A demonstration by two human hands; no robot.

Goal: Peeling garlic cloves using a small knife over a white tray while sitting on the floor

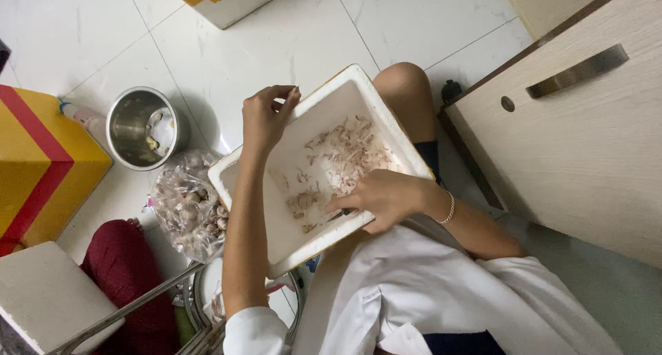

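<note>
A white foam tray rests on my lap, with papery garlic skins and a few cloves scattered inside it. My left hand hovers over the tray's far left rim with thumb and fingertips pinched together; anything between them is too small to see. My right hand, with a thin bracelet at the wrist, lies inside the tray at its near edge. Its fingers are curled around a small dark knife, and only the tip shows beside the cloves.
A clear plastic bag of garlic lies left of the tray on the white tiled floor. Beyond it stands a steel pot. A yellow and red box is at the far left, a wooden cabinet with a metal handle at the right, and a white stool and maroon cloth at the lower left.
</note>
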